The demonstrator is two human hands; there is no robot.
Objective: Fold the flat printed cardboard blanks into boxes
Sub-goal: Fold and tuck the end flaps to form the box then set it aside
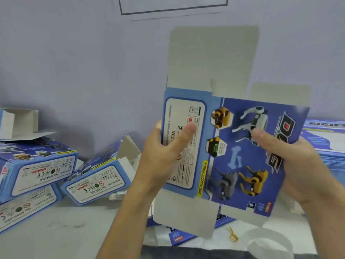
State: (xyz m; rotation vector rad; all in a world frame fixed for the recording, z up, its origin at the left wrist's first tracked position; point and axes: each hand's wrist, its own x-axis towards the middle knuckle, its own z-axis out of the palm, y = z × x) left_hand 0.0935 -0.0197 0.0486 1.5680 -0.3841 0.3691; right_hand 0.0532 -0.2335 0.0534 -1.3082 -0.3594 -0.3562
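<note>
Both hands hold one blank [240, 146] up off the table [78, 225], printed side toward the camera, roughly above the table's near middle. The left hand [158, 157] grips the blank's left edge, its thumb [186, 133] laid flat across the white label panel and the other fingers hidden behind the card. The right hand [298, 165] grips the right edge the same way, thumb [261, 135] pressed on the blue panel with the robot dogs, remaining fingers out of sight behind. The blank looks bent slightly along the crease between the label panel and the picture panel; its plain grey flaps stick up at the top and hang down at the bottom. At the table's left edge lie three folded boxes [39, 167], label sides facing the camera, stacked and leaning on each other, with open flaps on top. Farther back at the left edge, another open box [16, 122] shows its grey inside. By the right edge lies a stack of flat blanks [328, 139], partly hidden by the right hand. Under the held blank, more flat blanks [179, 238] lie near the front edge. Close to the front edge at the right sit a small gold clip [233, 235] and a white paper band [268, 242], curled into a loop.
</note>
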